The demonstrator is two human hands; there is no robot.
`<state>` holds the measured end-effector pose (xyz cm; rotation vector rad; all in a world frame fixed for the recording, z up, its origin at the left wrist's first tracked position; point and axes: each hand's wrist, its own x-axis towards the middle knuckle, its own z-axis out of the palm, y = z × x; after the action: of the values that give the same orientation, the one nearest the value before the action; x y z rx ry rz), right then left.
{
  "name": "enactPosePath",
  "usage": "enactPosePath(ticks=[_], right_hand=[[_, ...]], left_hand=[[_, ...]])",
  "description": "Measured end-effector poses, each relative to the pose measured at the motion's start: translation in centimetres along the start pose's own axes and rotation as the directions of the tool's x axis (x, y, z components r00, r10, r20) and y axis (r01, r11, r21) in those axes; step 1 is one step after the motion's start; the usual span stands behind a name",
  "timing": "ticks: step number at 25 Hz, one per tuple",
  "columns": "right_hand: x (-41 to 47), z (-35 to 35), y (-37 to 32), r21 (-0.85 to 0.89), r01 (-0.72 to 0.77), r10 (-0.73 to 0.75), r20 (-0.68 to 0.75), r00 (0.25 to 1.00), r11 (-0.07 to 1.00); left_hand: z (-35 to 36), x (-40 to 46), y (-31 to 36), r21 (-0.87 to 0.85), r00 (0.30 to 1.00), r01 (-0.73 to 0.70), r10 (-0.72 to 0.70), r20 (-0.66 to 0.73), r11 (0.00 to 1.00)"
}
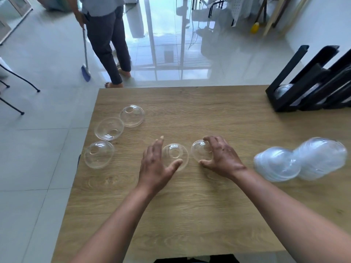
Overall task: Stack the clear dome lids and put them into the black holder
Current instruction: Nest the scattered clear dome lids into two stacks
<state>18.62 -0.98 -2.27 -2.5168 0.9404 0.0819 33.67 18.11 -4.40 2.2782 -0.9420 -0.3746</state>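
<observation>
Three clear lids [109, 128] sit at the left of the wooden table [190, 205]. The left hand [157, 166], fingers wide, rests beside a fourth lid [175, 155]. The right hand [221, 156] curls its fingers around a fifth lid [199, 151]. Two blurry lid stacks [300, 158] lie farther right, with the black holder [311, 82] behind them.

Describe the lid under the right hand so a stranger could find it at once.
Start at the wooden table and look near its middle, where five single clear dome lids lie apart. The one meant is the rightmost of them, beside the lid by the left hand. It alone has the right hand curled over it, fingers on its far rim and thumb at its near edge.
</observation>
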Motion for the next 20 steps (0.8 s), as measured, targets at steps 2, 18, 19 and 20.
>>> enactPosePath(ticks=[2, 18, 19, 20], right_hand=[[-1.0, -0.9, 0.6, 0.039, 0.005, -0.006, 0.011, 1.000, 0.999], [-12.0, -19.6, 20.4, 0.287, -0.109, 0.226, -0.415, 0.881, 0.952], [-12.5, -19.8, 21.8, 0.289, -0.139, 0.257, -0.423, 0.869, 0.947], [-12.9, -19.9, 22.9, 0.289, -0.153, 0.272, -0.435, 0.858, 0.945]], left_hand=[[1.3, -0.1, 1.2, 0.201, 0.991, -0.084, 0.061, 0.121, 0.976], [14.3, -2.3, 25.0, -0.086, 0.941, -0.323, 0.330, 0.072, 0.942], [15.4, -2.3, 25.8, -0.028, 0.938, -0.328, 0.329, 0.112, 0.944], [16.4, -2.3, 26.1, 0.024, 0.939, -0.314, 0.306, 0.158, 0.949]])
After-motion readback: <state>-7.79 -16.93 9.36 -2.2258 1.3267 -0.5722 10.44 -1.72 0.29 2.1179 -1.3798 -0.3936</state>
